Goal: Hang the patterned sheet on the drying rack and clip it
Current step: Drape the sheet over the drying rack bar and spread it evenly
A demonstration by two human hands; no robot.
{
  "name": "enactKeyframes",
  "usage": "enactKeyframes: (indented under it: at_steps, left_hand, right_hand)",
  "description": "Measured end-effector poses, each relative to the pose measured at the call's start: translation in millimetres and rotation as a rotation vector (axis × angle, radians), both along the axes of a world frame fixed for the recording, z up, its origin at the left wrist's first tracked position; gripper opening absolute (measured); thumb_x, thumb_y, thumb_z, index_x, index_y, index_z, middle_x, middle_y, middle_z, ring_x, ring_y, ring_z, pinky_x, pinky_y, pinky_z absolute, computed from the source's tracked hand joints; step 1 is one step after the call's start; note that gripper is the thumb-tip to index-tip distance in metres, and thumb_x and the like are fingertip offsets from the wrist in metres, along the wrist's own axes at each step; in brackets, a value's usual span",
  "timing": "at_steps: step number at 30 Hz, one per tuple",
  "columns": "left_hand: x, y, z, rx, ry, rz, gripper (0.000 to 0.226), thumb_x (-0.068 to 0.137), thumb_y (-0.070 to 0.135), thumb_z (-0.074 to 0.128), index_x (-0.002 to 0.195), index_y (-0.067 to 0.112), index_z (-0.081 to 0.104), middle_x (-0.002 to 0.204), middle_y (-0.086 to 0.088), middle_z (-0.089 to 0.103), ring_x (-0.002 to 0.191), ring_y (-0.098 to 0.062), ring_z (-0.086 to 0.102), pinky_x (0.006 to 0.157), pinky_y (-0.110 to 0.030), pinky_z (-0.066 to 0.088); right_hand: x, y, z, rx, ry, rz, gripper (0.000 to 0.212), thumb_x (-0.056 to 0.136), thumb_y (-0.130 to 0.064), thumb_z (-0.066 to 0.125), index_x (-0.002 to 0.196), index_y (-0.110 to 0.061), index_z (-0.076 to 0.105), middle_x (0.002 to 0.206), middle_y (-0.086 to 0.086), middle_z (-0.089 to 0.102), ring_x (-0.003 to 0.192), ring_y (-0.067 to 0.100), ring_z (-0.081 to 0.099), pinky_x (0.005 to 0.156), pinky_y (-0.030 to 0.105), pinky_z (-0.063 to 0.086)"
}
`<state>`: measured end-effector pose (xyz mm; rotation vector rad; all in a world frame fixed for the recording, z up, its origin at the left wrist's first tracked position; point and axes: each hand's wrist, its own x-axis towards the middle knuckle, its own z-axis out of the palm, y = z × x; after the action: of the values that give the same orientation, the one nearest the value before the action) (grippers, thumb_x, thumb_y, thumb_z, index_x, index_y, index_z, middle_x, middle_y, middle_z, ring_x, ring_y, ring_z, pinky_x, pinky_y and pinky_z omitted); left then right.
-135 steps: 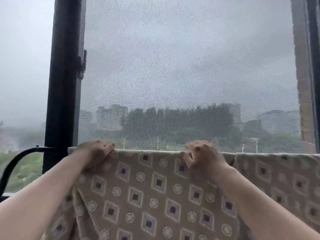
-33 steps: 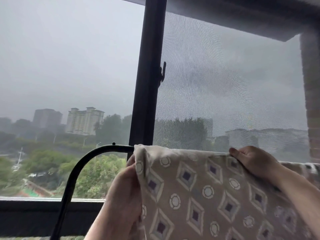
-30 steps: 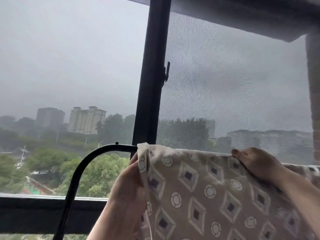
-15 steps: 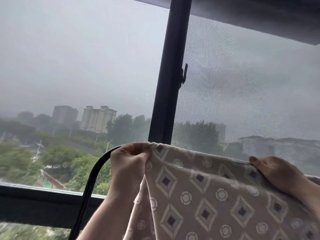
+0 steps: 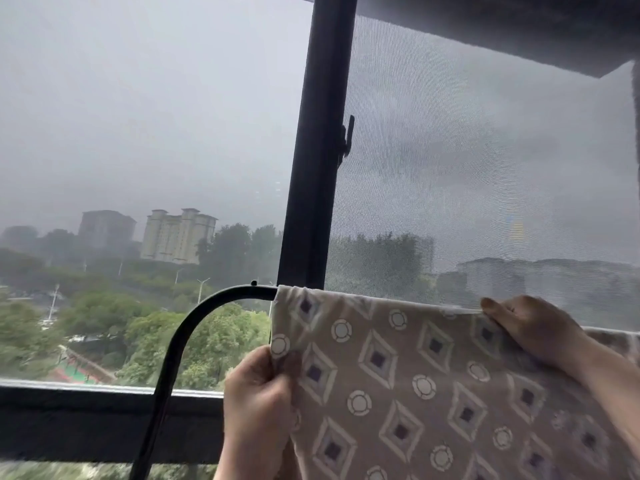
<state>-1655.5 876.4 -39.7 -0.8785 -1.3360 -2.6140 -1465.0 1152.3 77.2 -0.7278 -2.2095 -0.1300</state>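
The patterned sheet (image 5: 415,375), beige with diamonds and circles, hangs over the top bar of the black drying rack (image 5: 194,327). Its left edge ends just right of the bar's curved corner. My left hand (image 5: 258,400) pinches the sheet's left edge a little below the bar. My right hand (image 5: 530,327) rests on the sheet's top fold at the bar, fingers curled over it. No clip is in view.
A black window post (image 5: 318,140) rises just behind the rack, with a latch on its right side. A mesh screen (image 5: 485,168) covers the right pane. A dark window sill (image 5: 86,417) runs along the lower left.
My left hand has slid from the top corner of the sheet down its left edge. The sheet's corner now lies flat over the bar. My right hand has stayed on the top fold.
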Motion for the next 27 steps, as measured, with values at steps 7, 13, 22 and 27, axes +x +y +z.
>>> enactKeyframes:
  at_steps: [7, 13, 22, 27]
  left_hand:
    - [4.0, 7.8, -44.1, -0.214, 0.161, 0.045, 0.022, 0.060, 0.039, 0.084, 0.078, 0.028, 0.076, 0.130, -0.018, 0.061, 0.121, -0.027, 0.058, 0.088, -0.030, 0.048]
    - [-9.9, -4.5, 11.1, -0.271, 0.189, 0.231, 0.024, 0.091, 0.019, 0.062, 0.067, 0.015, 0.062, 0.061, -0.007, 0.067, 0.059, -0.024, 0.065, 0.055, -0.040, 0.053]
    - [-34.7, -19.9, 118.4, -0.983, 0.789, 1.015, 0.018, 0.090, 0.024, 0.049, 0.098, 0.025, 0.065, 0.102, -0.013, 0.066, 0.097, -0.034, 0.060, 0.075, -0.036, 0.040]
    - [-67.0, -2.0, 146.0, -1.259, 0.748, 0.668, 0.022, 0.088, 0.026, 0.048, 0.083, 0.017, 0.068, 0.091, -0.008, 0.071, 0.082, -0.026, 0.064, 0.071, -0.031, 0.052]
  right_hand:
    - [-7.6, -9.4, 6.8, -0.113, -0.128, 0.027, 0.091, 0.067, -0.089, 0.007, 0.063, -0.015, 0.059, 0.060, -0.003, 0.063, 0.063, 0.017, 0.061, 0.067, 0.035, 0.044]
    - [-7.3, -12.2, 13.2, -0.163, -0.182, 0.115, 0.097, 0.047, -0.104, 0.015, 0.053, -0.017, 0.057, 0.046, -0.006, 0.056, 0.047, 0.009, 0.050, 0.057, 0.027, 0.038]
    - [5.9, -16.7, 32.7, -0.261, -0.180, 0.215, 0.071, 0.062, -0.090, 0.050, 0.046, -0.022, 0.052, 0.045, -0.013, 0.043, 0.042, 0.002, 0.038, 0.048, 0.021, 0.030]
    - [0.8, 0.3, 39.3, -0.308, -0.110, 0.217, 0.039, 0.094, -0.037, 0.062, 0.065, -0.013, 0.073, 0.054, -0.002, 0.060, 0.051, 0.006, 0.051, 0.056, 0.026, 0.038]
